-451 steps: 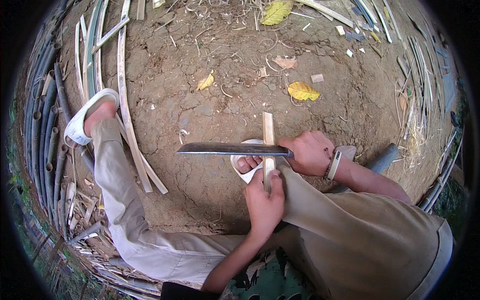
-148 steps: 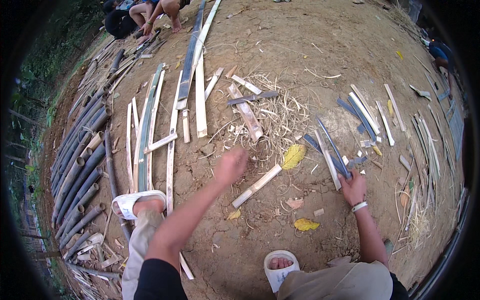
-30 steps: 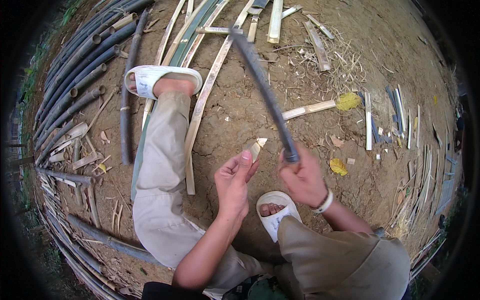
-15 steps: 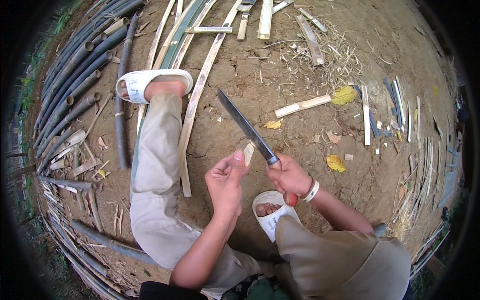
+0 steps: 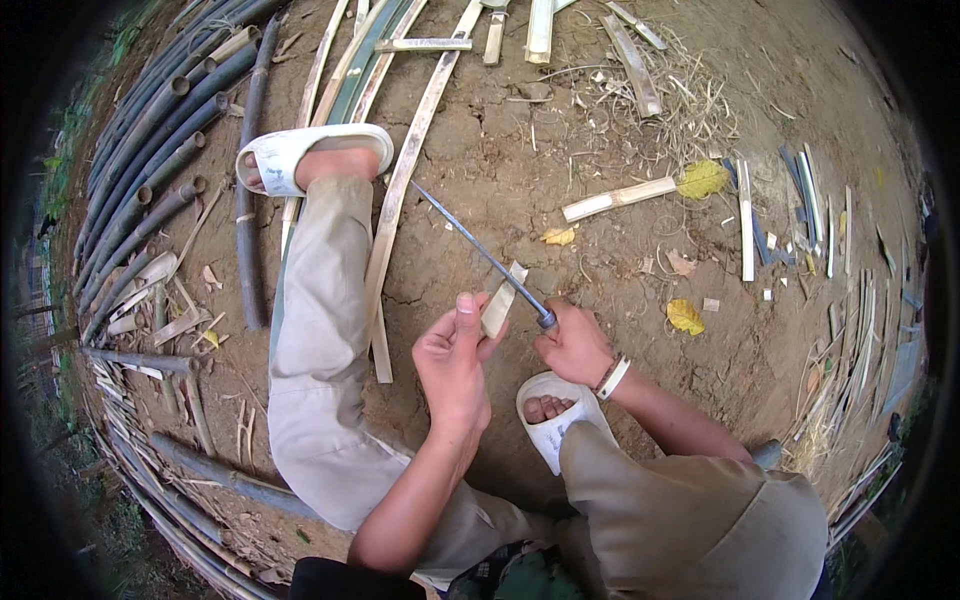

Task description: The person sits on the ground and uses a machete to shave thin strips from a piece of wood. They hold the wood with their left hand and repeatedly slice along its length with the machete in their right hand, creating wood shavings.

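My left hand (image 5: pixel 452 358) pinches a short, pale bamboo strip (image 5: pixel 505 300) between thumb and fingers, its free end pointing up and away from me. My right hand (image 5: pixel 577 345) is wrapped round the handle of a long-bladed knife (image 5: pixel 472 240). The blade appears as a thin dark line, turned edge-on, slanting to the far left past the strip. Near the handle the blade passes close by the strip; whether they touch I cannot tell. Most of the knife's handle is hidden in my fist.
Dark bamboo poles (image 5: pixel 150 120) lie stacked at the far left. Long split bamboo lengths (image 5: pixel 420 130) run beside my left leg. A split piece (image 5: pixel 620 199), yellow leaves (image 5: pixel 685 317) and curled shavings (image 5: pixel 695 110) lie on the dirt to the right, with thin strips (image 5: pixel 855 340) beyond.
The knife has rolled from showing its flat side to edge-on. The bamboo strip in my left hand has tilted and now shows more of its length.
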